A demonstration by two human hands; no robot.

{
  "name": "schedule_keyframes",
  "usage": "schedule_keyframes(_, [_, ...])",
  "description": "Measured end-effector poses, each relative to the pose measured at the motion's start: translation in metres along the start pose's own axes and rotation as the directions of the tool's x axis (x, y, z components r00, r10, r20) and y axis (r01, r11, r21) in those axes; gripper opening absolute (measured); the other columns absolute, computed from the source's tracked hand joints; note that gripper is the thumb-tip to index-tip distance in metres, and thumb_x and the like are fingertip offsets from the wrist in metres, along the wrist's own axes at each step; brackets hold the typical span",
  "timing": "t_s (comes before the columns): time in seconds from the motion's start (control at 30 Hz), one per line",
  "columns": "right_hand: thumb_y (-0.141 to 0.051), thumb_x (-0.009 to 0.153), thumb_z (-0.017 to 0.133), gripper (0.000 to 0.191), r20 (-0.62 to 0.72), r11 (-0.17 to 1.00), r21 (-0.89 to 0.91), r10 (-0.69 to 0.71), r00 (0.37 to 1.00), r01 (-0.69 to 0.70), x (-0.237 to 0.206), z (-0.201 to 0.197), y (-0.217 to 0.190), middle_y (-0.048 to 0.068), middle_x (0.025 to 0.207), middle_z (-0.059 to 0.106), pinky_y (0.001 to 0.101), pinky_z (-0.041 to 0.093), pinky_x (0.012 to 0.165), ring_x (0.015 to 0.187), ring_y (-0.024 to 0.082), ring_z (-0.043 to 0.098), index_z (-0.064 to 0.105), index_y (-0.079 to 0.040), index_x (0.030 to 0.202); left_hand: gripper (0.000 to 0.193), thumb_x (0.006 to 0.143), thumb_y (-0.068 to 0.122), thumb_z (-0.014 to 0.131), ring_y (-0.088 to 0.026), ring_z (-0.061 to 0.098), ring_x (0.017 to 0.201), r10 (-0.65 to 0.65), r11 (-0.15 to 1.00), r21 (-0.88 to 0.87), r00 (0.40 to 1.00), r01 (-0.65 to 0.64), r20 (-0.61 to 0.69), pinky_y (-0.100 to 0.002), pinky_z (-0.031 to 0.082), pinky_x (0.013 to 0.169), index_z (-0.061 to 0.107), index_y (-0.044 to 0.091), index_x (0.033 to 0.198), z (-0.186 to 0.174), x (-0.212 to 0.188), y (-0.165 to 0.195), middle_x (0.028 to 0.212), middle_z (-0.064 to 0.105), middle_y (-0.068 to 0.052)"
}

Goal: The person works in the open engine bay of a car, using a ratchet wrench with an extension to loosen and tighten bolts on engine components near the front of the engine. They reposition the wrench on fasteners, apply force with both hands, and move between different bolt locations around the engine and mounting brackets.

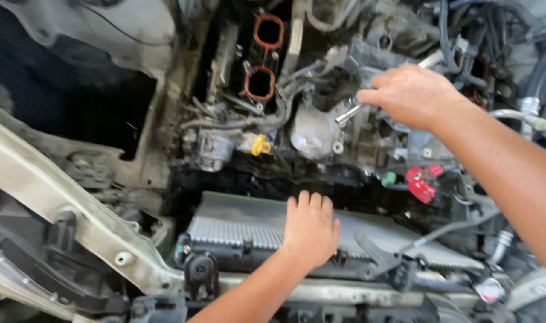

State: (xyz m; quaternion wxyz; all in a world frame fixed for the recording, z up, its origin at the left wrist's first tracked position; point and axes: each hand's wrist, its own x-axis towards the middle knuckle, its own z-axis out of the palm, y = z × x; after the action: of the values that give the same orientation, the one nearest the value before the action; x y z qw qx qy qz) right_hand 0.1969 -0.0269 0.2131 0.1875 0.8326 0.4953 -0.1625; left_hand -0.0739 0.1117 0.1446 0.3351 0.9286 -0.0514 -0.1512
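Observation:
I look down into an open car engine bay. My right hand (412,94) is closed around a shiny metal socket wrench (348,112), whose socket end points down at the grey engine block (312,134); the handle end sticks out past my knuckles at the upper right. My left hand (310,230) rests flat, fingers together, on the top of the finned radiator (237,224) at the front of the bay and holds nothing.
A yellow dipstick handle (260,145) sits left of the engine block. Two intake ports with red gaskets (262,82) lie at the top. A red terminal cover (422,182) and a green cap (388,178) are to the right. Hoses and cables crowd the upper right.

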Motion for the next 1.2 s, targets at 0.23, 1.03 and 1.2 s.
schedule_keyframes(0.23, [-0.017, 0.084, 0.064, 0.022, -0.084, 0.974, 0.21, 0.103, 0.991, -0.083, -0.004, -0.003, 0.01, 0.012, 0.088, 0.07, 0.0478, 0.055, 0.077, 0.087, 0.035, 0.071, 0.062, -0.014, 0.105, 0.035, 0.093, 0.032, 0.058, -0.037, 0.051, 0.114, -0.078, 0.997, 0.012, 0.985, 0.077, 0.154, -0.054, 0.04, 0.095, 0.068, 0.001, 0.104, 0.006, 0.004, -0.004, 0.112, 0.064, -0.019])
schedule_keyframes(1.03, [-0.016, 0.097, 0.064, 0.018, 0.517, -0.136, 0.812, 0.618, 0.593, -0.567, 0.044, 0.08, 0.011, 0.005, 0.072, 0.054, 0.0434, 0.051, 0.057, 0.064, 0.023, 0.056, 0.051, -0.01, 0.108, 0.039, 0.094, 0.032, 0.055, -0.036, 0.051, 0.116, -0.08, 0.996, -0.007, 0.955, 0.086, 0.285, -0.053, 0.042, 0.094, 0.067, 0.0, 0.113, 0.015, 0.006, -0.004, 0.117, 0.063, -0.018])
schedule_keyframes(1.2, [-0.014, 0.09, 0.064, 0.016, 0.114, 0.879, 0.45, 0.117, 0.987, -0.156, 0.027, 0.036, 0.019, 0.013, 0.087, 0.07, 0.0489, 0.053, 0.069, 0.081, 0.039, 0.067, 0.061, -0.011, 0.105, 0.04, 0.095, 0.032, 0.054, -0.036, 0.051, 0.117, -0.084, 0.995, -0.02, 0.957, 0.093, 0.276, -0.054, 0.042, 0.095, 0.067, -0.001, 0.114, 0.015, 0.007, -0.006, 0.117, 0.063, -0.018])
